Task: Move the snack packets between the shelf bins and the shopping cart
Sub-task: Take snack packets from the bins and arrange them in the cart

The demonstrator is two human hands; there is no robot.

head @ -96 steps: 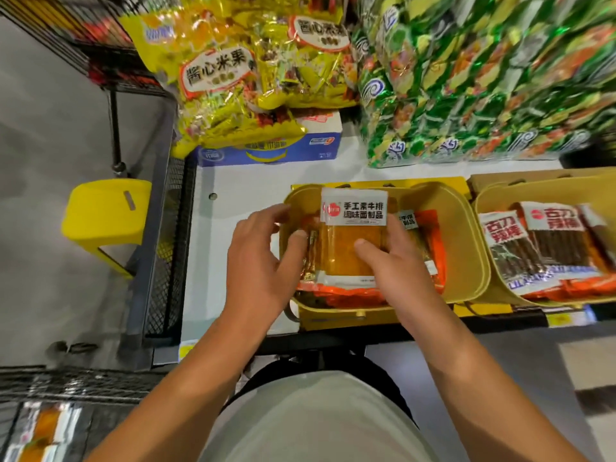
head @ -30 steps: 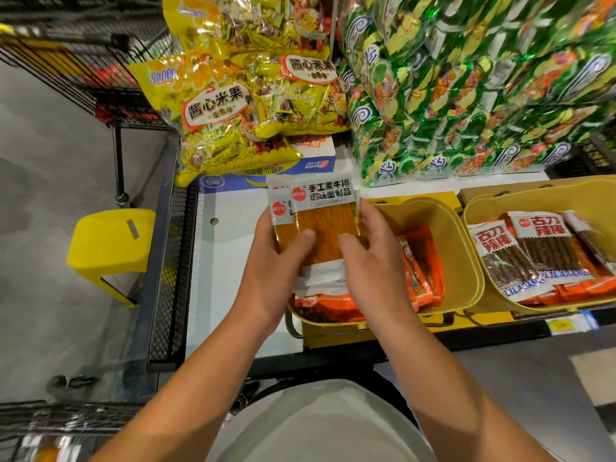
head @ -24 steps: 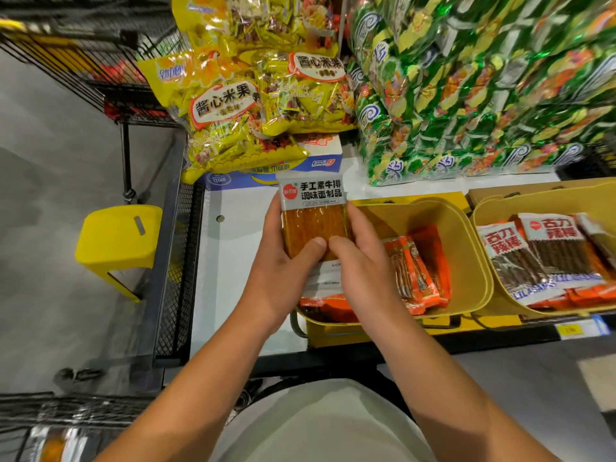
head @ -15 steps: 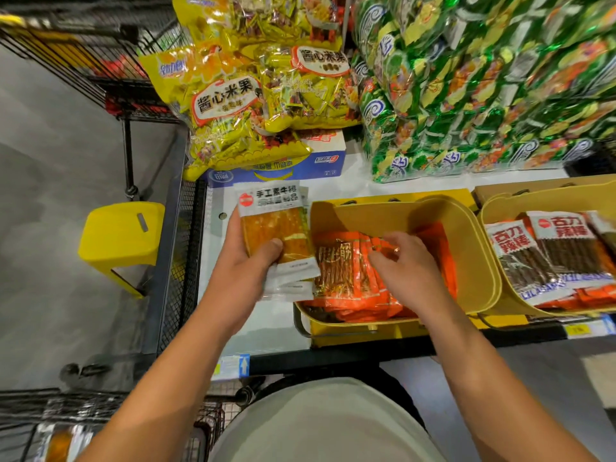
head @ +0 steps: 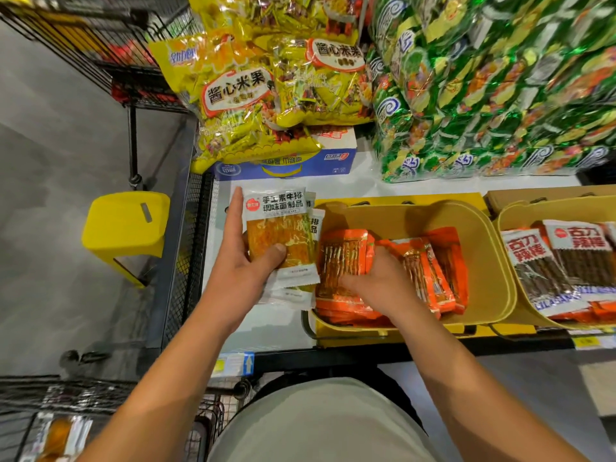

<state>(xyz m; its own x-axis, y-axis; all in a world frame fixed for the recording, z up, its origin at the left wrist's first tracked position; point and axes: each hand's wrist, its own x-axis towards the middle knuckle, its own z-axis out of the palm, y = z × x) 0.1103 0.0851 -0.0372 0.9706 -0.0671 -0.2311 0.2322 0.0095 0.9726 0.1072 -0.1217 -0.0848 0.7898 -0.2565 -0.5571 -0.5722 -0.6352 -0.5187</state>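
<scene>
Your left hand (head: 245,268) is gripping a small stack of clear orange snack packets (head: 280,235) left of centre, thumb pressing on the front, just left of the yellow shelf bin (head: 490,261). Your right hand (head: 376,281) is reaching into that bin, fingers curling among the orange foil packets (head: 343,258); whether it is grasping one, you cannot tell. The shopping cart (head: 50,421) is sitting at lower left.

Single head-worn wide-angle cam, pitched steeply down and forward. Close over the white shelf (head: 333,186) and yellow bin (head: 480,261); own forearms and torso fill bottom, cart (head: 40,395) clips bottom-left. No second view.
</scene>
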